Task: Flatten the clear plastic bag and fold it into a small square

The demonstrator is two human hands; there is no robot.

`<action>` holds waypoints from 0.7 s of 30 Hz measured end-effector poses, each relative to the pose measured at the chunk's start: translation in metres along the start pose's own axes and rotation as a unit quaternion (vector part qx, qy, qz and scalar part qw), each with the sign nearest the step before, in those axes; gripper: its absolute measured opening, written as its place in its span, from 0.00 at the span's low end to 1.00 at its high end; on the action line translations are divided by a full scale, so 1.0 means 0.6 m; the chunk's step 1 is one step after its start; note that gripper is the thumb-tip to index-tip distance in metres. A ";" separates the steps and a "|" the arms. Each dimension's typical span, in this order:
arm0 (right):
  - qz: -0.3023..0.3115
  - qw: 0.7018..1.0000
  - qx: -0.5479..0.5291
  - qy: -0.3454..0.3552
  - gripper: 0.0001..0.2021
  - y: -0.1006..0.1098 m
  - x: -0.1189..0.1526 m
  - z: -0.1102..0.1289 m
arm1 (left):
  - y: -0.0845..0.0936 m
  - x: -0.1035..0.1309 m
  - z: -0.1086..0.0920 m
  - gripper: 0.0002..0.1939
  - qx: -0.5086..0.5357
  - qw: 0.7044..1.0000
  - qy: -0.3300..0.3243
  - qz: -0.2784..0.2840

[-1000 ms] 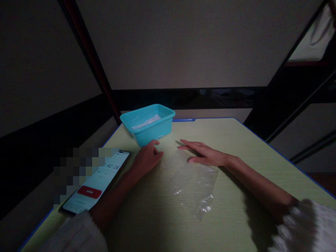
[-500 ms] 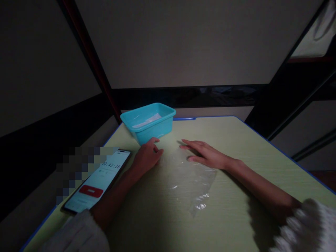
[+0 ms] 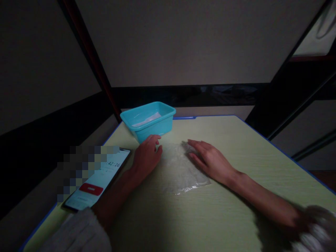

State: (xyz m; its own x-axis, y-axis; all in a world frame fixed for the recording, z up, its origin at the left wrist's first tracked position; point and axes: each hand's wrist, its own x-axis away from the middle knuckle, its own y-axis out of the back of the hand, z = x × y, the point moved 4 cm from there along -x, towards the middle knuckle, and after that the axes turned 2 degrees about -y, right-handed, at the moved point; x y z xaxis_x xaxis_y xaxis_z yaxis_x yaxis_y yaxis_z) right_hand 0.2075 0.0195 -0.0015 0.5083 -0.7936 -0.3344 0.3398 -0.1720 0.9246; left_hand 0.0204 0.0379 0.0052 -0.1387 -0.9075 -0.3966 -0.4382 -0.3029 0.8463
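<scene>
A clear plastic bag (image 3: 181,171) lies flat on the table between my hands, its near edge shiny and creased. My right hand (image 3: 208,157) rests palm down over the bag's right side, fingers stretched out and thumb apart from them. Beside the bag's upper left corner is my left hand (image 3: 148,154), its fingers loosely bent and its thumb held apart, with nothing seen in it. Whether the left fingertips touch the bag I cannot tell.
Just beyond my left hand stands a turquoise plastic basket (image 3: 154,129) with white paper-like sheets (image 3: 148,119) inside. A phone (image 3: 98,185) showing a timer lies left of my left forearm. The pale table (image 3: 223,217) has a blue edge, with panelled walls behind it.
The plastic bag's near part has drawn back from me and spread flatter. My right hand has turned and settled lower over its right side. My left hand has shifted only slightly.
</scene>
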 end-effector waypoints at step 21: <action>0.215 0.974 0.013 0.064 0.38 -0.036 0.016 -0.033 | -0.080 0.057 -0.088 0.39 -0.072 0.959 -0.183 0.206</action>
State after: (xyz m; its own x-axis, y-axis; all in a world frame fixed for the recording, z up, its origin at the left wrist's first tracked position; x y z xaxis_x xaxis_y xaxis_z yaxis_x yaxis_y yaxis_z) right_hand 0.2207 0.0273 -0.0279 0.6940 -0.7169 0.0670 0.0541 0.1447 0.9880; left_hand 0.0838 0.0062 -0.0301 -0.5873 -0.8040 -0.0932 -0.1552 -0.0012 0.9879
